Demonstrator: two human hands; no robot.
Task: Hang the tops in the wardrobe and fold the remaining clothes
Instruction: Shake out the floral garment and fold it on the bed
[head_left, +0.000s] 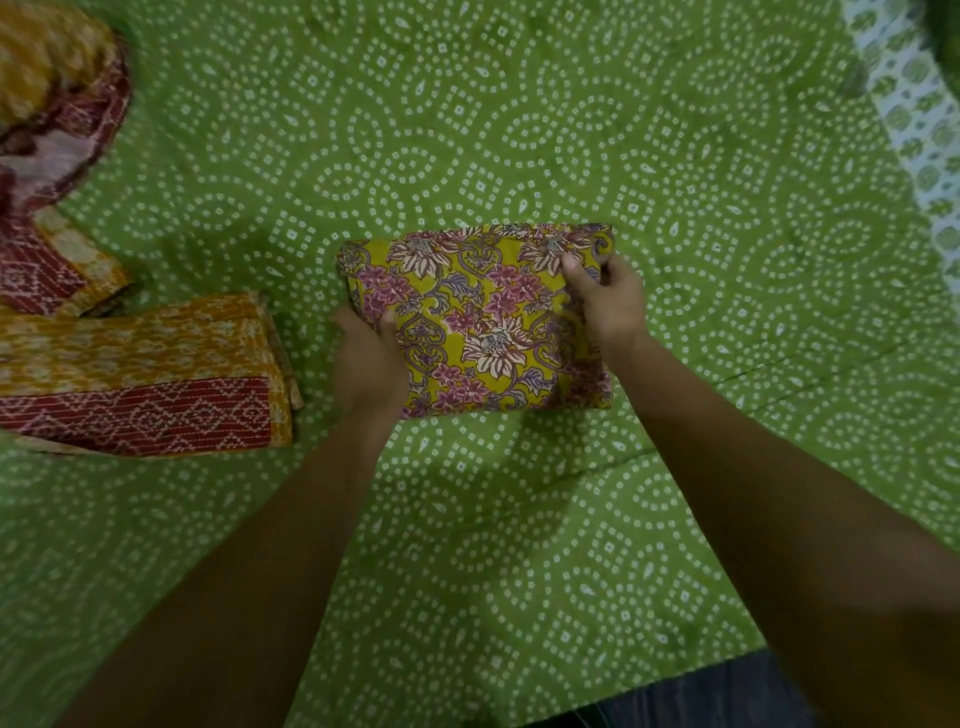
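Observation:
A folded yellow garment with pink and white flowers (478, 322) lies as a compact rectangle in the middle of the green bedsheet (467, 130). My left hand (366, 358) grips its near left edge, thumb on top of the cloth. My right hand (605, 301) pinches the right edge near the far corner, fingers curled into the fabric. To the left lies a folded orange and maroon garment (140, 374).
A loose heap of orange and maroon cloth (57, 130) sits at the far left corner. A white and green printed pillow or sheet edge (914, 119) runs along the far right. Dark fabric (701, 696) shows at the bed's near edge.

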